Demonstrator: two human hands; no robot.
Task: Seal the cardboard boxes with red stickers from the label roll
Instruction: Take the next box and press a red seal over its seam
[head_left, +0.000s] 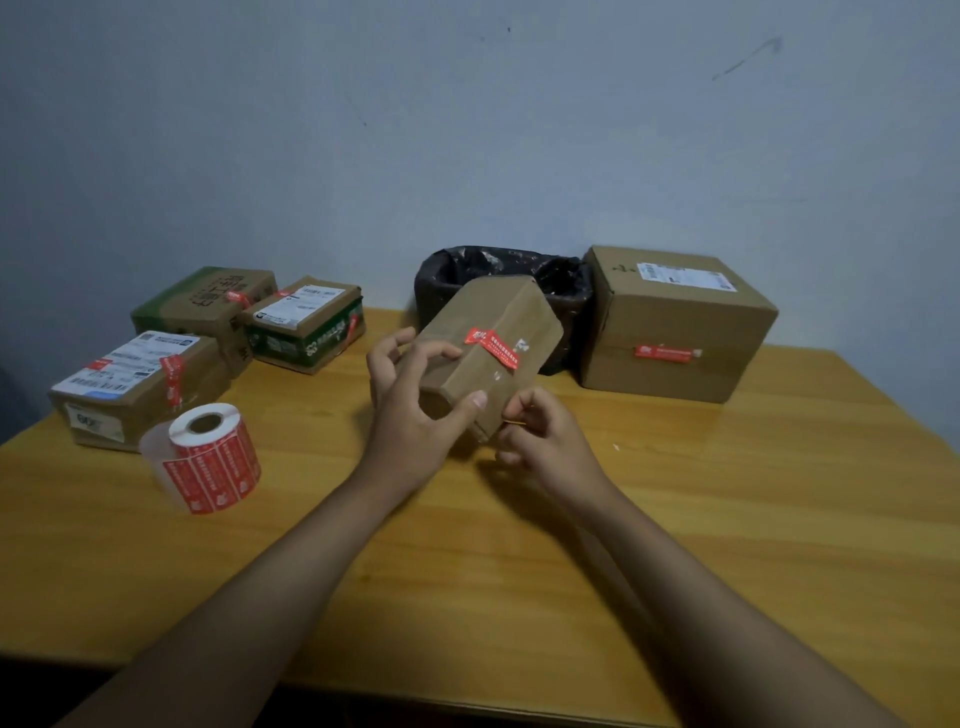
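Observation:
A small brown cardboard box (493, 317) is held tilted above the middle of the table, with a red sticker (492, 347) stuck across its top seam. My left hand (415, 410) grips its near left end, thumb on the front and fingers over the top. My right hand (540, 441) pinches the box's lower right corner. The label roll (208, 457) of red stickers stands on the table to the left, its loose white backing curling out.
Three sealed boxes with red stickers sit at the back left (140, 384) (208, 306) (306, 327). A larger stickered box (675, 322) stands at the back right beside a bin with a black liner (447, 280). The wooden table (727, 519) meets a wall.

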